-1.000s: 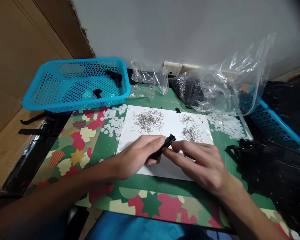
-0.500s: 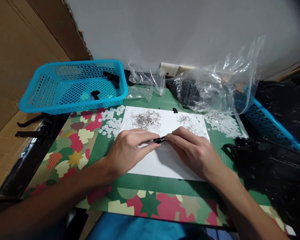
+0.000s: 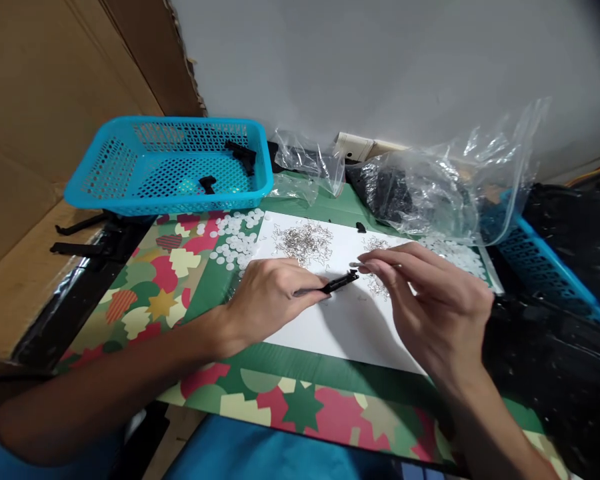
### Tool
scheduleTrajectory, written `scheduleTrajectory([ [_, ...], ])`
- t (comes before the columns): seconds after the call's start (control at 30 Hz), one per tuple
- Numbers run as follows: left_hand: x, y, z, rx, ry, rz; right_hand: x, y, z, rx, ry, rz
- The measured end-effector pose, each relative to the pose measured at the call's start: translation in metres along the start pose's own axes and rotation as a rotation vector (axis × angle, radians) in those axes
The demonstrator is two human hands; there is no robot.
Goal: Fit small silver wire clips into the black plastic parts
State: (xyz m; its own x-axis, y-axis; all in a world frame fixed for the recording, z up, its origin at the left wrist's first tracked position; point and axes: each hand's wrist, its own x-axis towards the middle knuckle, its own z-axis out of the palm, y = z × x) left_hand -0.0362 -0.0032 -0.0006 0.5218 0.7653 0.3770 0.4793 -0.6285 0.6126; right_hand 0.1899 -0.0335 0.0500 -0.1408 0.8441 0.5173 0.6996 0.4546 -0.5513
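Observation:
My left hand [image 3: 275,293] pinches a small, slender black plastic part [image 3: 341,283] between thumb and fingers, its free end pointing right. Close to that end, my right hand [image 3: 425,287] is closed on a thin stick with a pale tip [image 3: 354,265]. The tip looks just short of the black part, though whether they touch is hard to tell. Beneath both hands lies a white sheet [image 3: 330,333]. On it are a larger heap of tiny metal springs or bent wires [image 3: 303,241] and a smaller heap [image 3: 377,243], partly covered by my right hand.
A blue basket [image 3: 167,203] holding a few black parts stands at the left. White discs [image 3: 237,240] are scattered beside the sheet. Behind it sits a clear plastic bag [image 3: 430,193] with black contents. Another blue basket [image 3: 550,267] and black plastic [image 3: 555,360] occupy the right.
My right hand has come away from the black part and moved right, now with the thin stick in its fingers. The black part is more exposed in my left hand. The view has shifted slightly.

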Motion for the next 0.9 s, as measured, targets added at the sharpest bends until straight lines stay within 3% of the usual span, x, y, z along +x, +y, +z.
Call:
scheduleTrajectory([
  [0.3,0.001,0.001,-0.001,0.133,0.002,0.125,-0.002,-0.010,0.012,0.069,-0.069,0.131],
  [0.53,0.000,-0.001,0.000,0.159,0.007,0.165,-0.002,-0.012,0.014,0.063,-0.111,0.064],
  [0.9,0.000,-0.006,0.002,0.167,0.023,0.194,-0.003,-0.015,0.014,0.055,-0.076,0.050],
])
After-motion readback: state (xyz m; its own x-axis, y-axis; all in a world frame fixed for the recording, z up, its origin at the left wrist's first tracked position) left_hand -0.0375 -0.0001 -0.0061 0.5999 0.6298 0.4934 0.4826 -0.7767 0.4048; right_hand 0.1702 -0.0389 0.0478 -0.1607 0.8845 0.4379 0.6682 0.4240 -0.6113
